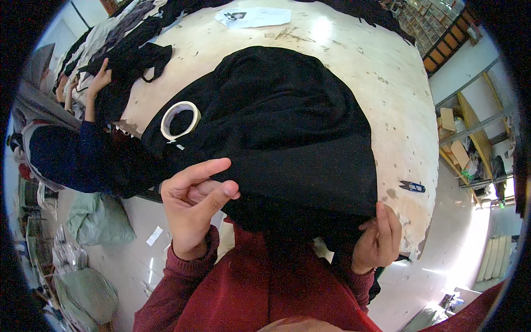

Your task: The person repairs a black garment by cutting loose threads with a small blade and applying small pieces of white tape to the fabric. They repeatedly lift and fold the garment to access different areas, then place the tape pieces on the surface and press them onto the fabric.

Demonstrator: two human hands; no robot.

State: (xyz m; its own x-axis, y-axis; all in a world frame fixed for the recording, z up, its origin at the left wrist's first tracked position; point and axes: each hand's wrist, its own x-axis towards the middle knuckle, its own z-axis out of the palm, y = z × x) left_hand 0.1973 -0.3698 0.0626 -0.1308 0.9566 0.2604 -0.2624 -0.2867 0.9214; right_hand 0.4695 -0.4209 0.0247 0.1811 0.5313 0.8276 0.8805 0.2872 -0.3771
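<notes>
Fabric (287, 127), black and loosely rumpled, covers the middle of the pale table (354, 55) and drapes over its near edge toward the person's lap. The right hand (381, 238) is by the table's near right corner, its grip pinched on the fabric's edge, with the thumb mostly hidden. The left hand (193, 202) is at the near edge, its grip narrow, a small gap showing between thumb and forefinger (whether it touches the fabric, I cannot tell). A cream tape roll (195, 123) lies on the left part of the fabric, with a small white tag (181, 147) just beside it. Dark snips (412, 186) lie near the table's right edge, and a sheet of paper (263, 17) lies near the far edge. Along the left edge, a co-worker's hand (99, 80) is raised beside a dark garment (130, 66).

On the floor left of the table, a green sack (99, 221) bulges, and a second sack (86, 293) sits nearer the person; what fills them is hidden. Beyond the right edge, a shelf (478, 133) carries cardboard boxes (447, 119), their contents too small to tell.
</notes>
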